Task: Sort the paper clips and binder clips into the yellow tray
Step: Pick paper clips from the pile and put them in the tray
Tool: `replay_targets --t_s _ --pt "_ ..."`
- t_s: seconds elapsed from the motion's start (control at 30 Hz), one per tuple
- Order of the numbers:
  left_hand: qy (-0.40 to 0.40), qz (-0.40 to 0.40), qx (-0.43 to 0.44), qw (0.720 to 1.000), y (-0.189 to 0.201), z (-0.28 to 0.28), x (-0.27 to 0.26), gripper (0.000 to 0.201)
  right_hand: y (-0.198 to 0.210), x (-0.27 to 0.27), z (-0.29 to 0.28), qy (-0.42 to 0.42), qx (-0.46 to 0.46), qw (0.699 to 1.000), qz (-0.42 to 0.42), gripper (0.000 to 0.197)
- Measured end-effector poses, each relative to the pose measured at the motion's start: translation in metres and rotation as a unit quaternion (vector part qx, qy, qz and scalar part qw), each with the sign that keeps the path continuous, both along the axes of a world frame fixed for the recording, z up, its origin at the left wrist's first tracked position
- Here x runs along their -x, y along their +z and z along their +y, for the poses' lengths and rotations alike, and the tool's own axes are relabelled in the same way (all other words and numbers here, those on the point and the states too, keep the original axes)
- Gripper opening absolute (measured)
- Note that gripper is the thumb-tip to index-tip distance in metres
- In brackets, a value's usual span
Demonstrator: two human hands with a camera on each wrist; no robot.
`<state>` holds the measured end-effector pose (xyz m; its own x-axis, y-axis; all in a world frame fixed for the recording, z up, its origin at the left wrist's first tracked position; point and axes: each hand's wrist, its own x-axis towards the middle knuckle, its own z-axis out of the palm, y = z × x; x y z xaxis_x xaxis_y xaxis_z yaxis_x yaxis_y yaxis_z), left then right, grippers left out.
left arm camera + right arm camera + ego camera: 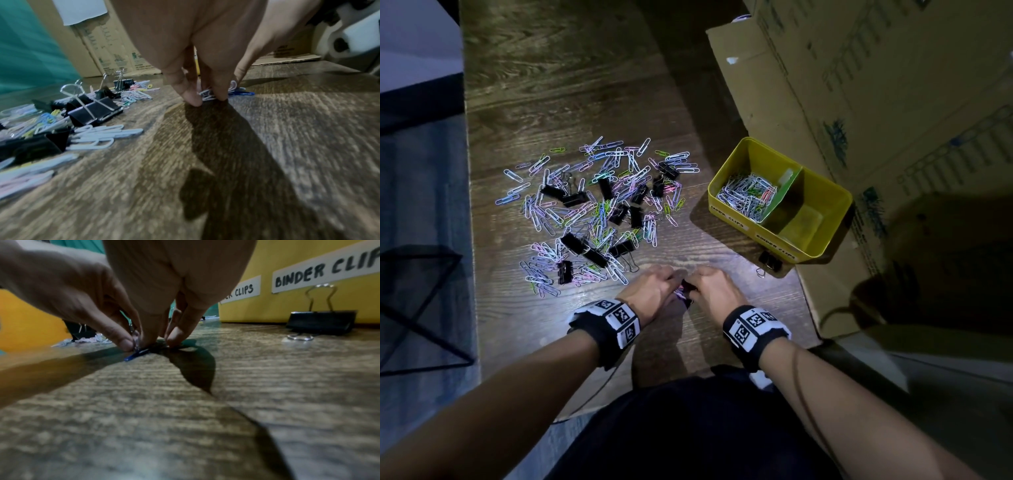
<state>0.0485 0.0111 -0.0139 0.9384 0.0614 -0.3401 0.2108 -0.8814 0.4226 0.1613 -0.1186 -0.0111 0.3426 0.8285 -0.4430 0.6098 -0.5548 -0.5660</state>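
A loose pile of coloured paper clips (592, 205) mixed with black binder clips (585, 248) lies on the wooden surface. The yellow tray (825, 202) stands to its right. Its left compartment holds paper clips (746, 195) and its right compartment is bare. In front of the pile my left hand (674, 284) and right hand (693, 287) meet, fingertips down on the wood. Both pinch a small bunch of clips (207, 95) with a dark piece in it. A blue clip (136, 356) sticks out under the fingers. Most of the bunch is hidden by the hands.
One black binder clip (320, 321) stands on the wood against the tray's labelled front wall (257, 311). Large cardboard boxes (859, 102) rise behind and right of the tray. A black wire frame (421, 308) sits off the left edge.
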Motion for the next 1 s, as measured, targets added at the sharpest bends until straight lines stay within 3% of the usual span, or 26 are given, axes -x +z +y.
replay_targets --t_s 0.07,0.17,0.27,0.5,0.63,0.77,0.87,1.0 --pt "-0.022 0.0 -0.005 1.0 0.001 0.0 -0.003 0.05 0.0 -0.003 -0.004 0.026 -0.021 0.999 -0.002 0.036" --pt "-0.049 0.001 -0.026 0.998 0.003 0.0 -0.004 0.048 0.0 -0.008 -0.008 0.043 -0.028 0.999 0.013 0.047" --pt "-0.035 0.02 -0.025 0.999 0.004 0.001 -0.005 0.054 -0.001 -0.011 -0.012 0.074 -0.032 0.997 -0.009 0.055" --pt "-0.066 0.028 -0.039 0.997 0.006 -0.002 -0.007 0.053 0.005 -0.007 -0.002 0.075 0.027 0.996 -0.044 0.025" --pt "-0.029 0.023 -0.028 0.999 0.012 -0.007 -0.008 0.047 0.006 -0.004 0.002 0.103 0.062 0.99 -0.077 0.03" --pt "0.017 0.034 0.001 0.999 0.006 -0.005 -0.006 0.032 0.007 -0.006 0.001 0.093 0.03 0.994 -0.046 0.045" --pt "0.058 0.009 0.052 0.997 0.002 -0.001 -0.002 0.029 0.004 -0.007 0.005 0.104 0.026 0.993 -0.042 0.031" --pt "0.055 -0.022 0.076 0.995 0.006 0.004 0.0 0.021 0.002 -0.009 0.008 0.107 0.031 0.993 -0.039 0.029"
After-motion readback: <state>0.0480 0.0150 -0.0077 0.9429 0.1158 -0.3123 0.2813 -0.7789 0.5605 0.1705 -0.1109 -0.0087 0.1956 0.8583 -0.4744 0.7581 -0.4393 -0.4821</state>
